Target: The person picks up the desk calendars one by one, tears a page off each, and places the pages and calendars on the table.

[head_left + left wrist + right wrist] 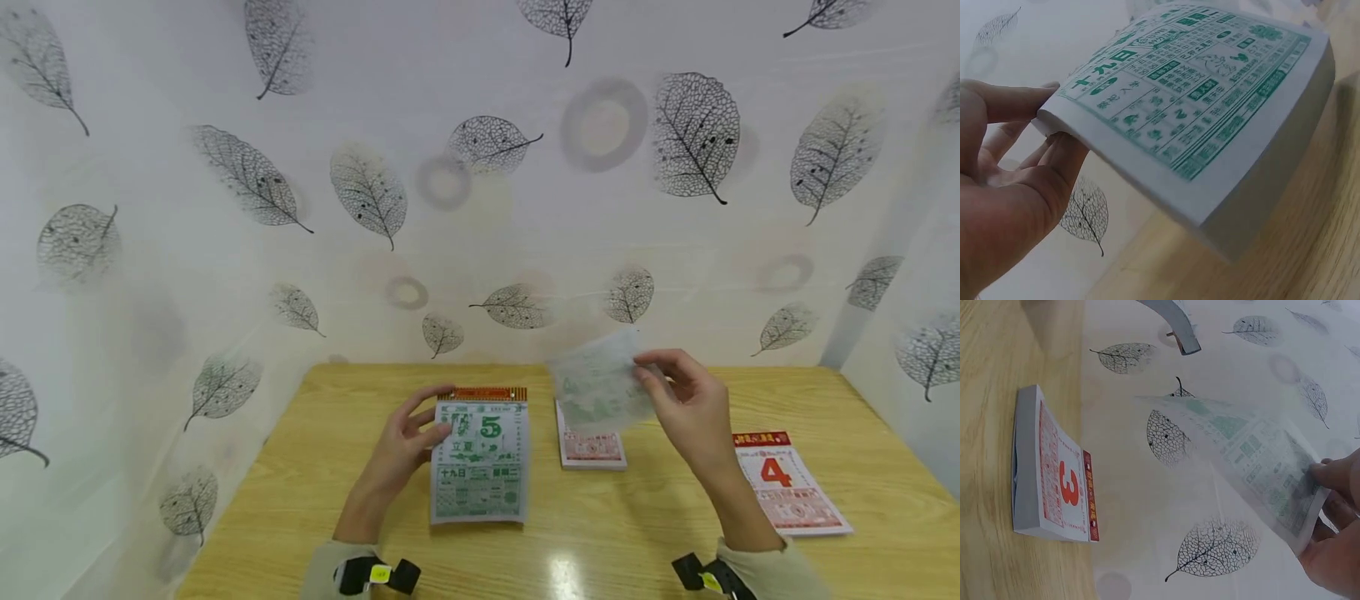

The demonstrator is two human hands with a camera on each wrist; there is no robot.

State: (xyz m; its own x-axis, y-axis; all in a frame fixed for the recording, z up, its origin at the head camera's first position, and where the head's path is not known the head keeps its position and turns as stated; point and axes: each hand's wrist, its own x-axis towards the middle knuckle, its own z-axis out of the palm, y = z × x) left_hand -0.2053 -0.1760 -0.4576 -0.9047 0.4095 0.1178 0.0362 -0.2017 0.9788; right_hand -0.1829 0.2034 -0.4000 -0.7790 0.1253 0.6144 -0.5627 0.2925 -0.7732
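My left hand (420, 433) grips the left edge of a thick calendar pad (480, 462) printed in green with a large "5". In the left wrist view the thumb (1019, 100) lies on the top page and the fingers (1054, 169) curl under the pad (1210, 106), which is raised off the wooden table on that side. My right hand (678, 392) pinches a thin, see-through green-printed sheet (600, 387) in the air above a red-printed pad (592, 448). The right wrist view shows that sheet (1254, 456) between my fingertips (1332, 478) and the red pad's "3" (1054, 481).
A red-printed calendar page with a "4" (787, 483) lies flat at the right of the wooden table (637, 533). Leaf-patterned white walls (480, 208) close in the table at the back and both sides.
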